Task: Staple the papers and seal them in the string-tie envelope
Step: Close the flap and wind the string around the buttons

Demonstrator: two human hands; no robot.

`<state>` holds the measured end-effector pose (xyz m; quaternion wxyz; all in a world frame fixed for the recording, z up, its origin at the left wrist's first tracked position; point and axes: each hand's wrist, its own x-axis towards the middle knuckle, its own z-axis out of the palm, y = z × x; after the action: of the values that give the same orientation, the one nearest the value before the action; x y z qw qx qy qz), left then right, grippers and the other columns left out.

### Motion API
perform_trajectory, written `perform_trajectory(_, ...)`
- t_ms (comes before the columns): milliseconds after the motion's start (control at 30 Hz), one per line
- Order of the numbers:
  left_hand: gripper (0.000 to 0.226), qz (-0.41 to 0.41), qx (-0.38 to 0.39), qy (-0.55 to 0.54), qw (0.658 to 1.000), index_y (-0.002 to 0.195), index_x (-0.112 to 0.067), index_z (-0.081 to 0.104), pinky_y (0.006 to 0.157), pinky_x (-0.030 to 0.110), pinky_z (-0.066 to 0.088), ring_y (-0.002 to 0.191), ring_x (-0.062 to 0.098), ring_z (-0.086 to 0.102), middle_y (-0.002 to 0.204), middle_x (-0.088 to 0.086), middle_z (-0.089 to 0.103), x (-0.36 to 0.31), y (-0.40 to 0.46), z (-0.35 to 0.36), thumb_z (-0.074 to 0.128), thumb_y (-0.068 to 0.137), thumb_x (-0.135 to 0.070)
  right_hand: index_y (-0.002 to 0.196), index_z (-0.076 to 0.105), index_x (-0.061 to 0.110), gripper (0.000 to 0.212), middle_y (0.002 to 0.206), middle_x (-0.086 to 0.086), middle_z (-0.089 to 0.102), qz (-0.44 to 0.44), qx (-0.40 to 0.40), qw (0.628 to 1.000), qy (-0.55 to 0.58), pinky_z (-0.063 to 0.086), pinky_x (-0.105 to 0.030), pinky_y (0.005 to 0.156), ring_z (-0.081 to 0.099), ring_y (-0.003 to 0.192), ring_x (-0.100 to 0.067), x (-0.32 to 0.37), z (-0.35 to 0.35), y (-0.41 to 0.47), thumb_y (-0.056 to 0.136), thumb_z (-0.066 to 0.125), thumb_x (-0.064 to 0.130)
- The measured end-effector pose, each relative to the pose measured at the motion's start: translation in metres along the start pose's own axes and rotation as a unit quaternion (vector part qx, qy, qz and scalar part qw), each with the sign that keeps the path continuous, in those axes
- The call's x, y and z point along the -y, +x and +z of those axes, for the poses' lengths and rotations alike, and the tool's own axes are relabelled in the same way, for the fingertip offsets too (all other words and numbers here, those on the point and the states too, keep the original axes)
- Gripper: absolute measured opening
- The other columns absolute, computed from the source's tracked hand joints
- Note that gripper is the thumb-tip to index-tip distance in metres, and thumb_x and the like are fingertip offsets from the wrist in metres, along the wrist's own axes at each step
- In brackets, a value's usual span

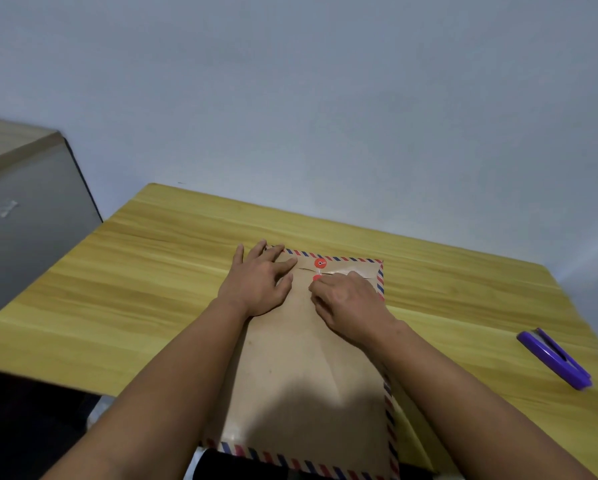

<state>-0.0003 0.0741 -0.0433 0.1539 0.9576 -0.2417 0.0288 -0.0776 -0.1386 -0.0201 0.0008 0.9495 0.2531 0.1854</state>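
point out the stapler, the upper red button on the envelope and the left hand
stapler [555, 358]: head view, middle of its purple body.
upper red button [320, 262]: head view, centre of the disc on the envelope flap.
left hand [259, 282]: head view, back of the hand, pressed flat on the envelope.

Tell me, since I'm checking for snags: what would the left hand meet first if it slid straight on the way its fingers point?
Likely nothing: the left hand points past the envelope edge onto bare table.
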Motion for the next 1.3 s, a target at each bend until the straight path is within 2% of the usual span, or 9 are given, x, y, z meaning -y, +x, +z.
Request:
perform_trajectory(133,0.052,0.001,-0.006,-0.003,1.0,0.15,-0.044,0.047,0.125,0.061,0.002,0.158,0.025,0.012,0.168,-0.008,0.029,0.0,-0.001,0.0,0.034,0.101,-0.051,0.087,0.065,0.019,0.027,0.084,0.005,0.069,0.002,0.033,0.999,-0.005,0.043,-0.035,0.063,0.063,0.078,-0.024,-0.023,-0.005,-0.015,0.096,0.042,0.03)
perform_trajectory(267,0.05,0.0,-0.003,-0.008,1.0,0.151,-0.044,0.046,0.126,0.06,0.001,0.159,0.024,0.011,0.168,-0.009,0.028,-0.002,-0.002,-0.002,0.035,0.102,-0.05,0.081,0.064,0.02,0.019,0.077,0.006,0.068,0.06,0.042,0.997,-0.008,0.036,-0.034,0.062,0.062,0.072,-0.026,-0.035,-0.012,-0.014,0.095,0.053,0.024)
perform_trajectory(367,0.051,0.003,-0.007,-0.009,1.0,0.151,-0.044,0.047,0.126,0.06,0.001,0.159,0.024,0.011,0.168,-0.008,0.028,-0.002,-0.003,-0.002,0.034,0.101,-0.05,0.09,0.07,0.019,0.017,0.09,0.003,0.071,0.145,0.061,0.987,0.014,0.037,-0.033,0.065,0.065,0.081,-0.027,-0.041,-0.016,-0.003,0.098,0.057,0.025)
perform_trajectory(467,0.056,0.003,-0.007,-0.012,1.0,0.15,-0.044,0.047,0.126,0.06,0.001,0.159,0.023,0.012,0.168,-0.008,0.029,-0.003,-0.003,-0.003,0.03,0.098,-0.053,0.096,0.074,0.02,0.017,0.101,0.002,0.069,0.211,0.07,0.974,0.051,0.044,-0.034,0.069,0.064,0.093,-0.024,-0.045,-0.016,0.015,0.099,0.06,0.029)
perform_trajectory(633,0.053,0.004,-0.007,-0.009,1.0,0.151,-0.044,0.046,0.126,0.06,0.0,0.159,0.022,0.01,0.168,-0.009,0.028,-0.002,-0.002,-0.003,0.032,0.1,-0.052,0.087,0.079,0.017,0.017,0.094,0.003,0.075,0.308,0.117,0.93,0.164,0.058,-0.039,0.078,0.068,0.09,-0.019,-0.055,-0.012,0.047,0.094,0.072,0.03)
perform_trajectory(767,0.05,0.007,-0.01,-0.004,1.0,0.151,-0.045,0.046,0.125,0.06,0.001,0.159,0.022,0.009,0.168,-0.009,0.028,-0.001,-0.002,-0.002,0.035,0.102,-0.05,0.086,0.077,0.015,0.019,0.091,0.0,0.076,0.311,0.17,0.923,0.149,0.06,-0.041,0.08,0.069,0.09,-0.022,-0.057,-0.007,0.061,0.097,0.07,0.028)
perform_trajectory(1100,0.046,0.017,-0.005,-0.033,0.999,0.148,-0.048,0.048,0.124,0.063,-0.002,0.16,0.021,0.004,0.169,-0.011,0.024,-0.001,-0.002,-0.003,0.038,0.104,-0.047,0.083,0.075,0.011,0.017,0.092,0.0,0.077,0.308,0.163,0.921,0.177,0.059,-0.04,0.082,0.07,0.091,-0.021,-0.068,0.002,0.071,0.095,0.067,0.019)
perform_trajectory(1300,0.046,0.018,-0.006,-0.032,0.999,0.148,-0.048,0.047,0.125,0.062,-0.004,0.16,0.02,0.003,0.169,-0.012,0.023,-0.002,-0.003,-0.003,0.037,0.104,-0.047,0.086,0.076,0.008,0.019,0.095,-0.001,0.078,0.28,0.191,0.917,0.208,0.059,-0.041,0.085,0.071,0.094,-0.02,-0.07,0.007,0.085,0.097,0.065,0.018)
